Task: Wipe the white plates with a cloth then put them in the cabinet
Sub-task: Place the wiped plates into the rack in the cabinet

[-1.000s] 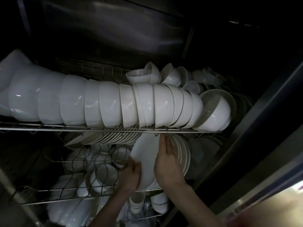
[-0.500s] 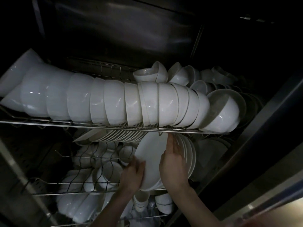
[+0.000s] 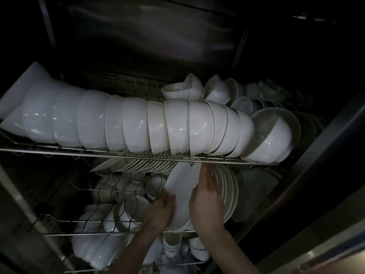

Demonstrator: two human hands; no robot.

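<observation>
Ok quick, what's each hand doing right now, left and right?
Left hand: holding the lower left rim of the large round white plate.
Right hand: open, straight fingers flat against the same plate.

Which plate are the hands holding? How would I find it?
Find the long row of white bowls on the top wire rack, then look under its front rail. There, between the left hand and right hand, leans the plate. Unlike the stacked plates packed edge-on to its right, it shows its whole face.
</observation>
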